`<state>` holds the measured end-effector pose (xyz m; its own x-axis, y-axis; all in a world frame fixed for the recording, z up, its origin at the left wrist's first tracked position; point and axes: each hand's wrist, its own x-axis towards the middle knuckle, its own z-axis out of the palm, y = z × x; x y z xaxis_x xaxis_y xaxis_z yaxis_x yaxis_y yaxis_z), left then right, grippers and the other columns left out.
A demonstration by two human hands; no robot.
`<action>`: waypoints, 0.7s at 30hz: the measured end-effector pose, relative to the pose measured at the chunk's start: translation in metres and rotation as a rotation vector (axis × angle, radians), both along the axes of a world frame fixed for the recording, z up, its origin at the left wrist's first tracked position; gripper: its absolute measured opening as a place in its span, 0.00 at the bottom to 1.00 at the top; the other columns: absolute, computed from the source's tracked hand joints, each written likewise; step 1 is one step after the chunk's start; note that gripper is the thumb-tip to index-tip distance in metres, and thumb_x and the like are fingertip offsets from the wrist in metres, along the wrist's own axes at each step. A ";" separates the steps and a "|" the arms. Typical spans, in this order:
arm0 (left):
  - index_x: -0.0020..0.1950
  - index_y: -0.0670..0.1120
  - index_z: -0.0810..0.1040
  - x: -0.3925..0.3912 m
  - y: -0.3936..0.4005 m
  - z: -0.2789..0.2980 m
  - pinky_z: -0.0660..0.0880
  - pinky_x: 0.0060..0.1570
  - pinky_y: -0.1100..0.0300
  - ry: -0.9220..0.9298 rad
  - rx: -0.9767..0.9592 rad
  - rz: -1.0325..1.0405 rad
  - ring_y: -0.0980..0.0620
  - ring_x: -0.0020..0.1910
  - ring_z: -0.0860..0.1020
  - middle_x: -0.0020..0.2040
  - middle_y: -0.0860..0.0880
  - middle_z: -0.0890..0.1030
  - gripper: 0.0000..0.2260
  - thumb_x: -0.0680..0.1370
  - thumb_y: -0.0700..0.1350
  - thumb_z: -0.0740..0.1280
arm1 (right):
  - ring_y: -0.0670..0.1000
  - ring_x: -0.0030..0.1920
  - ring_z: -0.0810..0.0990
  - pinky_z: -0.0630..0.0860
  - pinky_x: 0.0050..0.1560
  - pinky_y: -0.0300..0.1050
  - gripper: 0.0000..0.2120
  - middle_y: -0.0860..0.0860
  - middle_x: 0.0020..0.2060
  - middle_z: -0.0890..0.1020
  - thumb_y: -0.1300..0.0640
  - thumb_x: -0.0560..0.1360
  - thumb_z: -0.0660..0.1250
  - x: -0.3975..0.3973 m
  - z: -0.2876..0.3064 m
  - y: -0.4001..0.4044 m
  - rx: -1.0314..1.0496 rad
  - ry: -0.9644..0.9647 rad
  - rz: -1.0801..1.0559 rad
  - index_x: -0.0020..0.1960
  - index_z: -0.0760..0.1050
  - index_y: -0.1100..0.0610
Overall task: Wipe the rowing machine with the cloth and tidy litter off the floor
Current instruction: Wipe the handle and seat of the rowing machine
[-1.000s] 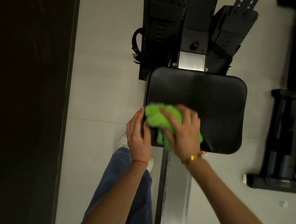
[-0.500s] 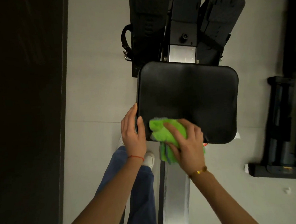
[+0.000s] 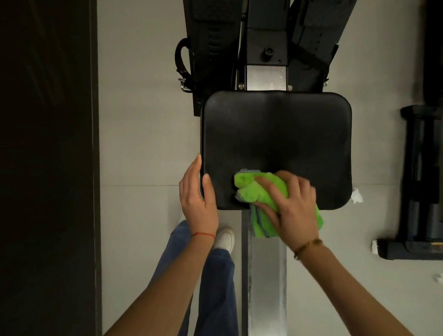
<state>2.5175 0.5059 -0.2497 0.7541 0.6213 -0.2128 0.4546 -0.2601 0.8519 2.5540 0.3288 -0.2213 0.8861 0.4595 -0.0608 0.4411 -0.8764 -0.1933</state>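
Your right hand (image 3: 291, 207) presses the bunched green cloth (image 3: 257, 191) onto the seat (image 3: 278, 139) near its lower edge, centre frame. Your left hand (image 3: 197, 197) clasps the seat's left edge. White litter (image 3: 356, 196) lies at the seat's lower right corner.

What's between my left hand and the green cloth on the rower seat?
Only bare black seat lies between the left hand and the green cloth, as the head view shows.

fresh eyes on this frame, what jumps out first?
The bright green cloth, pressed by the right hand onto the near edge of the black seat mid-frame. The left hand grips the seat's left edge. White litter lies on the floor by the seat's right corner.
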 end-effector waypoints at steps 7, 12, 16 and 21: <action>0.71 0.47 0.69 0.002 0.000 0.001 0.66 0.68 0.66 -0.002 0.032 -0.011 0.56 0.66 0.71 0.67 0.54 0.73 0.19 0.81 0.48 0.55 | 0.60 0.53 0.72 0.68 0.48 0.52 0.19 0.56 0.60 0.74 0.40 0.75 0.61 0.108 -0.001 0.080 0.007 -0.119 -0.205 0.63 0.71 0.44; 0.71 0.49 0.68 -0.002 0.002 -0.007 0.69 0.69 0.57 -0.017 0.005 -0.008 0.57 0.67 0.70 0.68 0.53 0.73 0.18 0.81 0.43 0.58 | 0.59 0.57 0.69 0.68 0.52 0.52 0.21 0.57 0.62 0.73 0.39 0.75 0.62 0.018 0.000 0.058 0.061 0.003 0.029 0.66 0.70 0.45; 0.71 0.47 0.69 -0.001 0.001 -0.006 0.69 0.68 0.56 -0.024 0.038 -0.015 0.58 0.67 0.70 0.68 0.55 0.72 0.18 0.81 0.43 0.58 | 0.60 0.55 0.70 0.70 0.50 0.52 0.20 0.58 0.60 0.75 0.39 0.76 0.60 0.061 -0.005 0.057 0.009 -0.065 0.096 0.65 0.70 0.45; 0.71 0.47 0.69 0.000 0.000 -0.004 0.71 0.67 0.58 -0.017 0.063 -0.014 0.58 0.67 0.71 0.67 0.56 0.72 0.18 0.81 0.46 0.57 | 0.60 0.55 0.73 0.67 0.51 0.52 0.20 0.57 0.60 0.74 0.40 0.74 0.61 0.165 -0.003 0.104 -0.020 -0.137 -0.157 0.64 0.71 0.44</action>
<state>2.5179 0.5063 -0.2534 0.7660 0.6224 -0.1606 0.4361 -0.3197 0.8412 2.7193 0.4329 -0.2247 0.9474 0.3150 0.0570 0.3197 -0.9395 -0.1229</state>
